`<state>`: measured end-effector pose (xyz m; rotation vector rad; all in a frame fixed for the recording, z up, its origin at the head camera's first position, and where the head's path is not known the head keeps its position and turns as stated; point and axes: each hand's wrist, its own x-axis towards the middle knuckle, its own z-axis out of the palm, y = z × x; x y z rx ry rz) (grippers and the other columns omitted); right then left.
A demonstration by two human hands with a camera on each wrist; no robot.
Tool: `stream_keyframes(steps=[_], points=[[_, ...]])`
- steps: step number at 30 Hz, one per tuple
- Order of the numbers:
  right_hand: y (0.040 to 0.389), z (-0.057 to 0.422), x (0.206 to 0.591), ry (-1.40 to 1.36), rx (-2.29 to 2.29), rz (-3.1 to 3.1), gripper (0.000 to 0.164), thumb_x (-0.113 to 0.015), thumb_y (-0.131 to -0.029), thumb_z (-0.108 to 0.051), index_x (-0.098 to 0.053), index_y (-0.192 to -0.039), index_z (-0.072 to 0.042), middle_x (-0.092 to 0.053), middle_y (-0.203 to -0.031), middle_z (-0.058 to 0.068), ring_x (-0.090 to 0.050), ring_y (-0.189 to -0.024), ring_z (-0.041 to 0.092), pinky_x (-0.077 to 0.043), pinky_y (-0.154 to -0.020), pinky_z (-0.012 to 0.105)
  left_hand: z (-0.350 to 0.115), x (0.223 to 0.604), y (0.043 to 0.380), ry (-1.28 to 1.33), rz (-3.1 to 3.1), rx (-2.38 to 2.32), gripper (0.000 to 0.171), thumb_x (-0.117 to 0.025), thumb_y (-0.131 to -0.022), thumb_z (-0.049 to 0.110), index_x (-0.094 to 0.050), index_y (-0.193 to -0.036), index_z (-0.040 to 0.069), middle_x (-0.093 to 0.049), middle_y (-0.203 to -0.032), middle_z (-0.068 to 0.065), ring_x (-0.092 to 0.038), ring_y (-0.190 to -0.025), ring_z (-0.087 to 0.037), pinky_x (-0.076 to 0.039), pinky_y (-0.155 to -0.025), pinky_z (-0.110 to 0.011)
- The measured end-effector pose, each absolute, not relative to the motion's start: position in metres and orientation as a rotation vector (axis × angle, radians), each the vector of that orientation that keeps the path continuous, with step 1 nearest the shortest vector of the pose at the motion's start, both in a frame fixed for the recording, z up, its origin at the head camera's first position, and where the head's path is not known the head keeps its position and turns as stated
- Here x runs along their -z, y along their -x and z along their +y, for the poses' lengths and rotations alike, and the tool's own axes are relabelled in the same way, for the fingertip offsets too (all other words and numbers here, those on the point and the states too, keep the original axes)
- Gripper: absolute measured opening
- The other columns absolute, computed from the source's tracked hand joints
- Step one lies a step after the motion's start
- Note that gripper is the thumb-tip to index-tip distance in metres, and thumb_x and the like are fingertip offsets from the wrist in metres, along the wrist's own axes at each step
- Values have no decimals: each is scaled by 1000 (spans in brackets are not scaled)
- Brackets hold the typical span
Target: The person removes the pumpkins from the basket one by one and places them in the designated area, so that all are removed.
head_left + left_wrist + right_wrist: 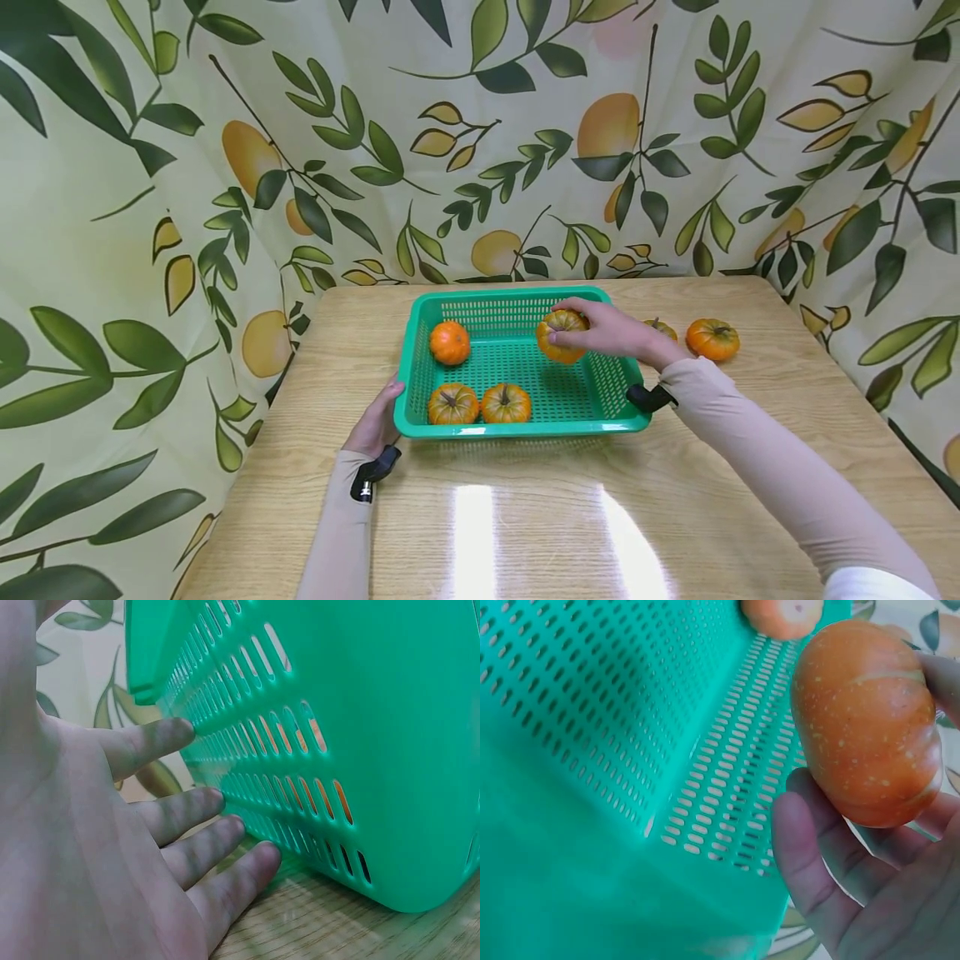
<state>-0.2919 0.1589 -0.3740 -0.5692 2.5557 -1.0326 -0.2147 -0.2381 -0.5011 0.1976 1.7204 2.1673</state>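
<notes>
A small orange-yellow pumpkin (561, 352) is in my right hand (606, 330), over the right part of a green plastic basket (517, 430). In the right wrist view the fingers and thumb grip the pumpkin (866, 727), its speckled orange side showing. My left hand (375, 423) is at the basket's left end. Seen from the left wrist, its fingers (217, 840) stretch out, fingertips right at the slotted wall (360, 712). Inside the basket, an orange pumpkin (450, 343) sits at the back left, and two yellowish pumpkins (453, 405) (506, 404) lie along the front.
To the right of the basket, an orange pumpkin (713, 339) lies on the wooden table (540, 517). Another pumpkin (660, 328) beside it is partly hidden behind the right wrist. A leaf-and-fruit patterned cloth (480, 167) hangs behind the table and along its sides.
</notes>
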Motion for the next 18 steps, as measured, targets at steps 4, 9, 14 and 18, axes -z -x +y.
stream_keyframes(steps=[4,9,14,18], points=[[292,167,371,533,1068,2557,65,-68,-93,-49,-46,-146,-17,-56,-129,13,-60,-106,28,-53,-86,34,-238,501,215,-195,1736,-2164,68,-35,-99,40,-16,-162,23,-23,-164,-10,-36,-135,-15,-19,-117,-46],[290,173,367,558,1060,2598,63,-67,-95,-45,-46,-146,-14,-60,-126,16,-60,-103,28,-51,-83,32,-238,501,215,-206,1733,-2166,69,-35,-99,39,-14,-163,24,-22,-164,-10,-38,-133,-14,-24,-114,-41],[290,181,365,557,1035,2629,65,-65,-96,-47,-45,-148,-13,-63,-120,15,-60,-99,27,-51,-80,33,-238,501,215,-210,1729,-2160,68,-33,-100,39,-13,-163,25,-21,-165,-10,-39,-133,-14,-27,-112,-40],[290,189,363,529,1040,2649,65,-65,-96,-48,-45,-148,-14,-63,-119,14,-60,-98,27,-52,-80,33,-238,500,214,-211,1713,-2161,67,-32,-100,38,-13,-163,23,-22,-164,-11,-41,-132,-12,-28,-111,-39]])
